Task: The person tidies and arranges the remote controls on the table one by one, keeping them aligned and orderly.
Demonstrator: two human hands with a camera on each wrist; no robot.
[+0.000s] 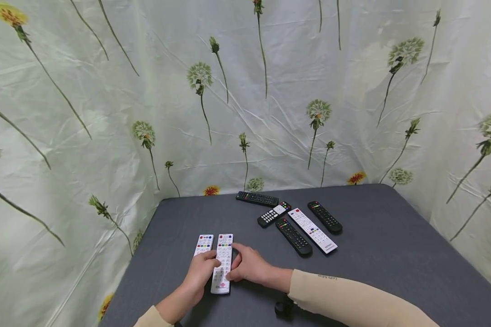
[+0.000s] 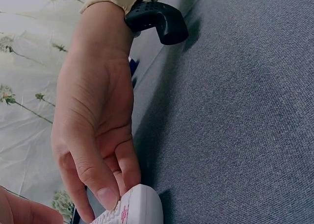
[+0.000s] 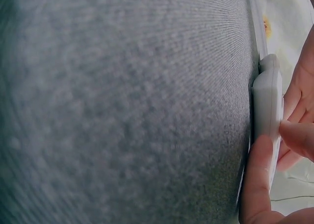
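Two white remote controls lie side by side on the dark grey table. The right-hand white remote control [image 1: 222, 284] has both hands on it. My left hand [image 1: 198, 274] grips its left side, thumb over the buttons. My right hand [image 1: 251, 265] holds its right edge, with index finger near the top and thumb lower down. In the left wrist view, my right hand [image 2: 98, 121] touches the white remote control [image 2: 147, 204] close to its rounded end. The other white remote control [image 1: 204, 240] lies just left, partly hidden by my left hand.
Farther back on the table [image 1: 372, 254] lie a long black remote [image 1: 257, 198], a black remote with white buttons [image 1: 274, 214], two black remotes [image 1: 293, 237] [image 1: 325, 217] and a white remote [image 1: 313, 230]. A flowered curtain [image 1: 237, 113] hangs behind.
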